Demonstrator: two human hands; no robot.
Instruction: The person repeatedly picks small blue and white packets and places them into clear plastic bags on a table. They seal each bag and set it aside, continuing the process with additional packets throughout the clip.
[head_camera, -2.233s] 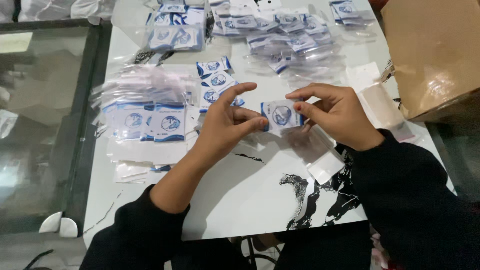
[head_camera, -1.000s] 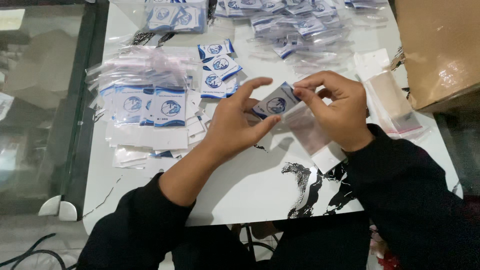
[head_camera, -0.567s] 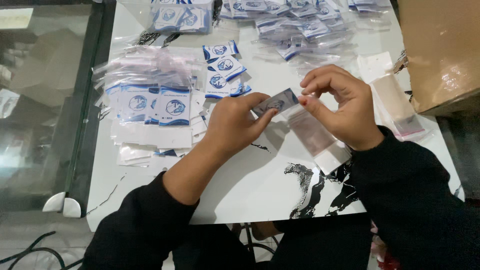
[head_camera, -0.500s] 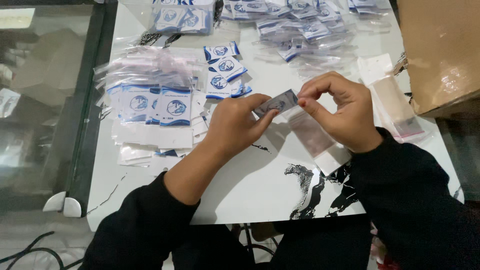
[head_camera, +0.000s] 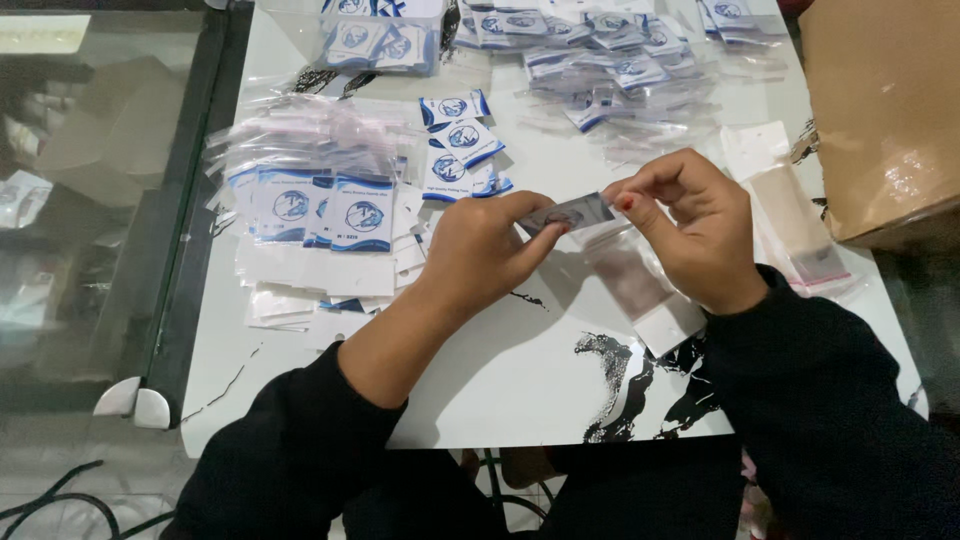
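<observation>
Above the white surface (head_camera: 520, 370), the left hand (head_camera: 480, 250) and right hand (head_camera: 690, 225) pinch a small printed card (head_camera: 568, 213) at opposite ends; keeping it level should ease it into the clear sleeve (head_camera: 640, 290)

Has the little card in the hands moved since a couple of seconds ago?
Yes. The small card has tipped from facing up to nearly edge-on, pinched between the left hand and right hand over the clear sleeve on the table.
</observation>
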